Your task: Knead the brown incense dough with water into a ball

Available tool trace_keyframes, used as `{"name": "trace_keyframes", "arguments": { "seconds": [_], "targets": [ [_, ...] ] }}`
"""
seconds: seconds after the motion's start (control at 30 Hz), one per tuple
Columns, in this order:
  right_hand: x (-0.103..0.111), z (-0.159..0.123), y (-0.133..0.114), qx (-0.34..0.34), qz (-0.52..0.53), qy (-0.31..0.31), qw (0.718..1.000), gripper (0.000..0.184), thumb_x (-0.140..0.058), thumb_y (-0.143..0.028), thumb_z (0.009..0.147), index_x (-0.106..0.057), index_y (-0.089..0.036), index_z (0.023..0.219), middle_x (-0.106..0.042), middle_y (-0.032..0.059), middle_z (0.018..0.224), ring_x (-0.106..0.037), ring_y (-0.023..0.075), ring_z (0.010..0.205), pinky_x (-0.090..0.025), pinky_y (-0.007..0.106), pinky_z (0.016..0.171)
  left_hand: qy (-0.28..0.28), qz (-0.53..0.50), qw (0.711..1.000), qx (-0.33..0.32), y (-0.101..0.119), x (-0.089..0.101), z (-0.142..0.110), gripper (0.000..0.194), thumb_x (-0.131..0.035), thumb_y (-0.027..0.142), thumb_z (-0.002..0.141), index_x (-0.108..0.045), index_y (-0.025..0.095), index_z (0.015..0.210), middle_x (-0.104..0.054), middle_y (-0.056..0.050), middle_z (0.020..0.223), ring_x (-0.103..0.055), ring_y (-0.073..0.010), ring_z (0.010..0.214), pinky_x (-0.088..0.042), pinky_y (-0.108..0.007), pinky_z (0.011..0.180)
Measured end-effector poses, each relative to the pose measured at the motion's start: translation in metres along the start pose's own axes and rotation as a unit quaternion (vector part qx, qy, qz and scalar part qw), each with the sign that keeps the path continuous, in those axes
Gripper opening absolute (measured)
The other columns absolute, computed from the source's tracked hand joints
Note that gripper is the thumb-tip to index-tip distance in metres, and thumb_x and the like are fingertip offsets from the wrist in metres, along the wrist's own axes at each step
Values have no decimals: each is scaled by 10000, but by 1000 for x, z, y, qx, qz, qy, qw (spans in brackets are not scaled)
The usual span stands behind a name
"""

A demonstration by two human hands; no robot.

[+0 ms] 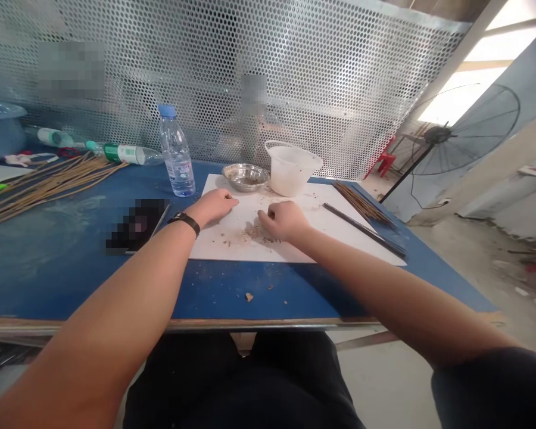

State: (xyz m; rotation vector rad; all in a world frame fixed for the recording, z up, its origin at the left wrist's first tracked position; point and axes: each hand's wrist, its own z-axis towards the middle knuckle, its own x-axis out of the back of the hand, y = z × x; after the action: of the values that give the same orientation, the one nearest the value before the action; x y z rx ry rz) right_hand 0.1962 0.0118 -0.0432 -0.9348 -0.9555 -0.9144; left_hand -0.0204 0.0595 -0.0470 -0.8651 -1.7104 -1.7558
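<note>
My left hand (215, 205), a dark band on its wrist, rests on the white sheet (304, 253) with its fingers curled together. To its right, my right hand (286, 220) is bent in a pinch just above scattered brown crumbs (245, 233). Whatever either hand may hold is too small or hidden to make out. Behind the hands stand a shallow metal bowl (245, 177) with some brown bits inside and a translucent white plastic tub (292, 173) with a raised handle. Neither hand touches these containers.
Thin brown sticks (364, 204) and dark rods (361, 231) lie at the right. A water bottle (178, 158) stands upright left of the bowl, near a partly pixelated dark tablet-like object (147, 225). More sticks (58, 179) lie far left. A perforated metal screen (205, 77) rises behind the blue table (214, 298).
</note>
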Motion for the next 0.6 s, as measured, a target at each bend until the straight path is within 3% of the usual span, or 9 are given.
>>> {"name": "trace_keyframes", "arguments": {
  "seconds": [0.1, 0.17, 0.23, 0.33, 0.43, 0.53, 0.6],
  "targets": [
    [1, -15, 8, 70, 42, 62, 995, 297, -482, -372, 906, -585, -202, 685, -606, 70, 687, -537, 211, 680, -394, 357, 651, 0, 2, 1000, -2, 1, 0, -2, 235, -626, 451, 841, -609, 218, 808, -678, -57, 763, -562, -191, 620, -354, -308, 538],
    [2, -27, 15, 134, 81, 128, 979, 234, -481, -357, 910, -622, -188, 829, -600, 78, 757, -551, 231, 775, -441, 372, 722, -2, -5, 1000, -2, 1, 0, -1, 243, -628, 457, 838, -607, 216, 813, -679, -59, 775, -558, -187, 611, -354, -303, 534],
    [4, -40, 21, 189, 83, 154, 966, 277, -494, -394, 932, -646, -168, 980, -578, 90, 801, -546, 271, 899, -466, 420, 825, -2, -2, 1000, -6, -1, 0, 0, 245, -637, 458, 829, -609, 215, 819, -676, -61, 778, -553, -185, 605, -353, -302, 533],
    [16, -65, 26, 224, 8, 136, 965, 329, -539, -436, 947, -674, -160, 1065, -572, 129, 905, -503, 315, 1005, -449, 483, 896, -6, 10, 1000, -7, -2, 0, 2, 240, -641, 453, 824, -622, 215, 848, -670, -63, 770, -552, -190, 599, -352, -310, 536],
    [34, -82, 29, 236, -107, 95, 961, 300, -505, -376, 979, -707, -155, 989, -591, 165, 999, -483, 304, 955, -432, 464, 835, -6, 10, 1000, -9, -2, 0, 1, 231, -626, 443, 832, -634, 218, 882, -681, -67, 795, -577, -204, 628, -366, -319, 551],
    [43, -79, 33, 274, -163, 48, 947, 334, -475, -374, 983, -724, -170, 894, -607, 138, 912, -488, 278, 874, -406, 441, 786, 2, 32, 999, -17, -1, -1, -1, 221, -620, 436, 831, -631, 220, 879, -684, -67, 794, -586, -211, 636, -372, -324, 558],
    [40, -66, 37, 292, -145, 41, 945, 369, -505, -454, 955, -741, -175, 1005, -629, 146, 999, -508, 298, 939, -405, 462, 832, 2, 36, 999, -11, -1, -2, -2, 232, -603, 453, 840, -626, 227, 886, -685, -64, 787, -585, -212, 619, -371, -326, 548]
  ]
}}
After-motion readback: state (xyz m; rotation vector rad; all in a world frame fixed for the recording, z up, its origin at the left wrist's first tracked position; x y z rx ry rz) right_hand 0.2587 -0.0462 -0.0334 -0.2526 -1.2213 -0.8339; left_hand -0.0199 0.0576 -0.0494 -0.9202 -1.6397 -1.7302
